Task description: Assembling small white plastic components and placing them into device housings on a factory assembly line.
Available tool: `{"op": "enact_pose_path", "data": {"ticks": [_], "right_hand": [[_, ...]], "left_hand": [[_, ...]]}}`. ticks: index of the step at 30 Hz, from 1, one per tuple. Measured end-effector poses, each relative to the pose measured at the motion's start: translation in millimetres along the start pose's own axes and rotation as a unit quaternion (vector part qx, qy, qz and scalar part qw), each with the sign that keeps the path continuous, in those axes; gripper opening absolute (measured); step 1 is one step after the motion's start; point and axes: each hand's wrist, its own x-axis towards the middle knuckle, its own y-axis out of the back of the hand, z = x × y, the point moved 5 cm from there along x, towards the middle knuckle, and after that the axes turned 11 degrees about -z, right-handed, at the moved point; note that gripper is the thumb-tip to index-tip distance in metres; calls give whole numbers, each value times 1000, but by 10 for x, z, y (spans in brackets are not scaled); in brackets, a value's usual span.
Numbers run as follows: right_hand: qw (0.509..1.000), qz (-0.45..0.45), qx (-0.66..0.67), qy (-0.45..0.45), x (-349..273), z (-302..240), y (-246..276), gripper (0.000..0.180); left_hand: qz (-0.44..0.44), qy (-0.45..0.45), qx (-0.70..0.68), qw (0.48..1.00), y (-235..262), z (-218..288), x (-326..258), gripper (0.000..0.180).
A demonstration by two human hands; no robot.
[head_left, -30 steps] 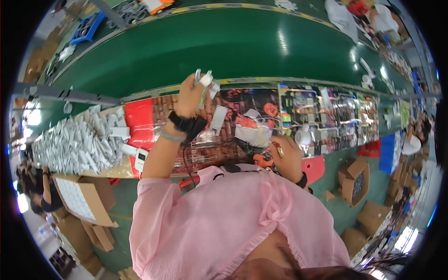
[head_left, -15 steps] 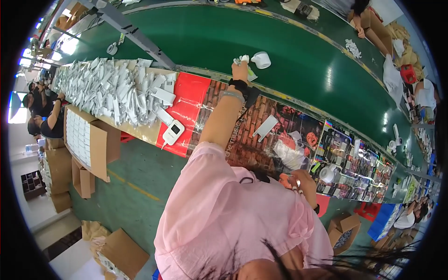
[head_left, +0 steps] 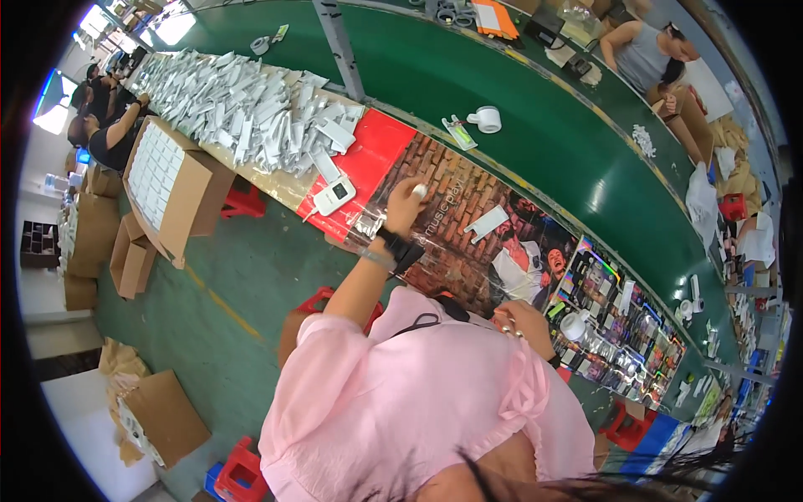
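Note:
My left hand (head_left: 404,209), with a dark band at the wrist, is over the brick-patterned mat (head_left: 447,219). Its fingers are closed on a small white rounded piece (head_left: 420,192). Close to my chest is my right hand (head_left: 525,323), fingers curled; whatever they may hold is hidden. A flat white notched plastic piece (head_left: 487,224) lies on the mat between the hands. To the left, a white device with a small dark screen (head_left: 335,194) rests on the red sheet (head_left: 383,138). Right of my right hand stands a white roll-shaped object (head_left: 574,325).
A heap of white plastic pieces (head_left: 242,105) covers the table's left end. Beyond the table runs a green conveyor (head_left: 544,125), carrying a white cup-like part (head_left: 488,120) and a small clear packet (head_left: 459,134). An open carton (head_left: 201,197) stands left; a metal post (head_left: 339,50) rises behind.
My left hand has drawn back from the conveyor to the mat with a small white piece. A packet now shows on the conveyor. The view has shifted; my right hand stays by my chest.

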Motion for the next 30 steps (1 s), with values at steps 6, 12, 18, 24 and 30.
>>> {"op": "enact_pose_path", "data": {"ticks": [6,12,18,24,30], "right_hand": [[995,-12,-80,63,-121,27,-209,20],[999,19,-42,23,-772,189,-265,22],[995,40,21,-84,-1498,569,-410,24],[989,59,74,-114,-1915,654,-521,23],[972,115,154,-135,-2224,925,-722,19]], "left_hand": [[-12,36,32,999,202,-475,-1063,20],[-100,97,119,983,-501,-645,-1366,19],[-80,-202,549,807,-1139,-606,-833,42],[-22,-125,701,702,-1369,-578,-347,69],[-37,-47,618,784,-1456,-482,-180,54]]}}
